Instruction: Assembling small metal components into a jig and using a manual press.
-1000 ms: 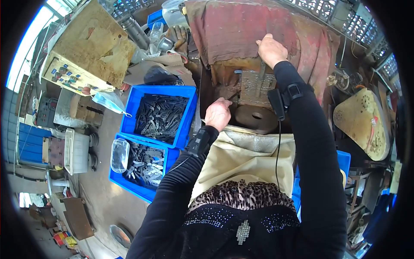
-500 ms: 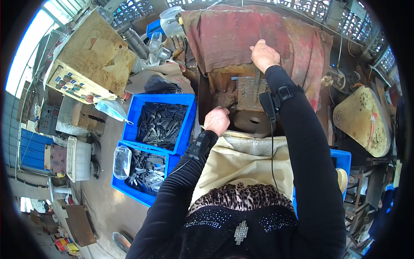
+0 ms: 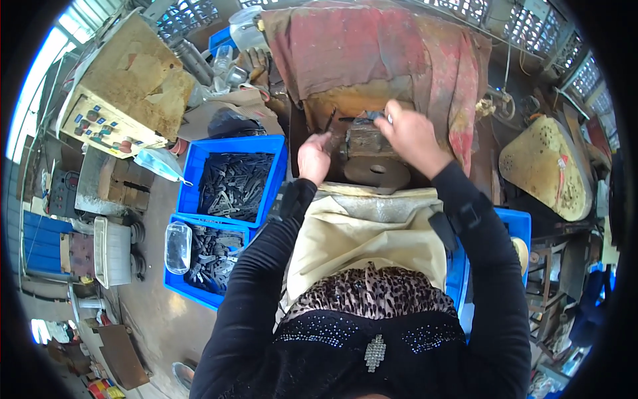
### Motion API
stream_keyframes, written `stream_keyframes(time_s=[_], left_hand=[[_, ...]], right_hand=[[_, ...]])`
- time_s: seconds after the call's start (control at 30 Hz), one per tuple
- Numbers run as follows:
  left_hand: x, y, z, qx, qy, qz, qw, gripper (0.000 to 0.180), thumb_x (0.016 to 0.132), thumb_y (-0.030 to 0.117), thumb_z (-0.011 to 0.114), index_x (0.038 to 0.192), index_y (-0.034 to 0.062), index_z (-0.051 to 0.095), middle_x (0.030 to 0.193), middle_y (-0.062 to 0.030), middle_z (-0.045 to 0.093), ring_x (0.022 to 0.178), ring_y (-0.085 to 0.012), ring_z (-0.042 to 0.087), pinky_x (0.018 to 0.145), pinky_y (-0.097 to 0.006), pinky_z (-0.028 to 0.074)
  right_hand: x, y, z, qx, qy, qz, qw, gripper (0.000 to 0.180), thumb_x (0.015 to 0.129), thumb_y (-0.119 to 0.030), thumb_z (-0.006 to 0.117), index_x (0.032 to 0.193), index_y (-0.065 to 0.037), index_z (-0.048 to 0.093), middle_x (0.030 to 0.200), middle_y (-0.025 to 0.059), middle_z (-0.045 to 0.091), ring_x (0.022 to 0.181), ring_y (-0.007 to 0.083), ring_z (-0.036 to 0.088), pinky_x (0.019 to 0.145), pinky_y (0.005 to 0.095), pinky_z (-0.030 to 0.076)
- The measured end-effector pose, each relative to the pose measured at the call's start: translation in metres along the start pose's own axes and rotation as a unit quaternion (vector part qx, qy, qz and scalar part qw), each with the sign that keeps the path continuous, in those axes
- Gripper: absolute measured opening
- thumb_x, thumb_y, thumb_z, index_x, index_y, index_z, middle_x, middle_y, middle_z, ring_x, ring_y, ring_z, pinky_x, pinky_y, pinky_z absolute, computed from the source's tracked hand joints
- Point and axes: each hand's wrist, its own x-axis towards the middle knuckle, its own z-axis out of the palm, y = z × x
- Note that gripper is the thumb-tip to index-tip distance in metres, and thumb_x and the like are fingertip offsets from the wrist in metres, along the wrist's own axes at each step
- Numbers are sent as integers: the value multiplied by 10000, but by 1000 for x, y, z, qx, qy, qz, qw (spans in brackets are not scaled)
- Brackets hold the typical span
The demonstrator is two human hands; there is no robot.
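1. The left hand is seen at the left side of the rusty press machine, fingers curled together on a small dark metal piece; what exactly is pinched cannot be told.
2. The right hand is held over the dark metal block at the machine's middle, fingers bent and closed on a small dark part at the block's top edge.
3. A round metal disc with a centre hole is seen just below the block, between the two hands.
4. A red-brown cloth is draped over the machine's top.
5. An upper blue crate on the floor left of the machine is filled with dark flat metal parts.
6. A lower blue crate touching it is filled with similar dark parts; a clear plastic container is laid on its left rim.
7. A beige control box with coloured round buttons is placed at far left.
8. A cream apron is spread over the lap.
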Motion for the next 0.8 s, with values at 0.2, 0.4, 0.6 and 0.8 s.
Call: stream_keyframes(time_s=[0.2,0.4,0.6,0.8], left_hand=[[32,5,29,137,-58,152,977,178,756,1,571,887,30,688,888,-173,664,870,-356,644,758,-410,529],[33,-30,59,182,-182,215,942,103,775,58,575,811,63,672,788,-163,666,771,-364,653,704,-433,532],[23,-71,89,277,-253,250,893,105,788,136,591,733,81,661,761,-170,658,729,-359,650,676,-458,519],[18,-19,41,181,-187,193,946,115,787,151,607,718,68,649,769,-181,656,739,-353,647,684,-471,507]], right_hand=[[-91,-13,0,35,4,-116,993,351,849,-376,671,904,-60,527,722,120,595,632,293,623,532,397,463],[-140,-15,10,22,-56,-152,987,344,832,-370,681,849,-70,515,716,92,545,579,281,589,507,379,456],[-159,-20,20,26,-120,-177,977,358,803,-393,697,835,-79,528,703,89,527,588,281,591,507,379,461],[-139,-6,1,167,-243,-61,954,358,827,-338,719,1015,-65,583,817,97,617,685,212,627,596,323,487]])
